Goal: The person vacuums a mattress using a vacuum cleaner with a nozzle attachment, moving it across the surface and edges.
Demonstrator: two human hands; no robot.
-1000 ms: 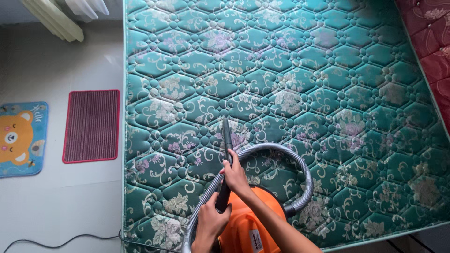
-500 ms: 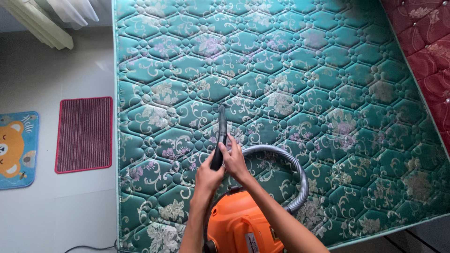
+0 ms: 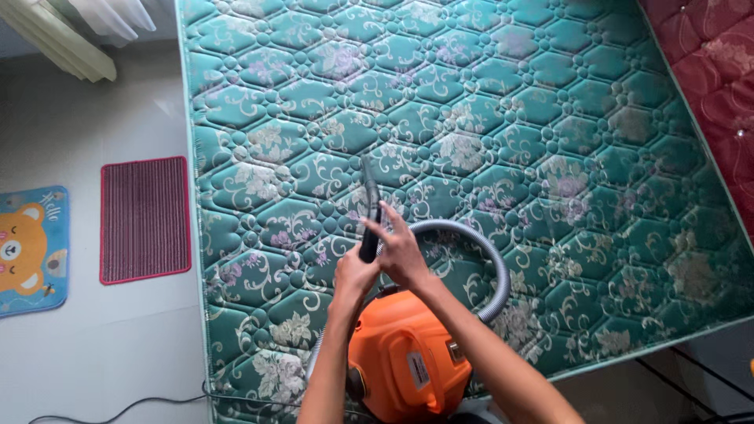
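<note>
A green quilted mattress point(image 3: 503, 118) with a floral pattern fills most of the view. An orange vacuum cleaner point(image 3: 404, 361) sits on its near edge, with a grey hose point(image 3: 491, 259) looping to the right. A dark nozzle wand point(image 3: 369, 196) points away from me along the mattress. My left hand point(image 3: 355, 275) is closed around the wand's lower part. My right hand point(image 3: 399, 250) lies on the wand just beside it, fingers stretched over it.
A dark red striped mat point(image 3: 144, 218) and a blue mat with an orange bear point(image 3: 30, 250) lie on the pale floor at the left. A red quilted mattress point(image 3: 719, 63) borders the top right. A black cord point(image 3: 118, 407) runs along the floor near the bottom.
The view has shifted, and the wand and both hands have moved forward over the mattress. My left hand has slid up the wand to sit next to the right hand.
</note>
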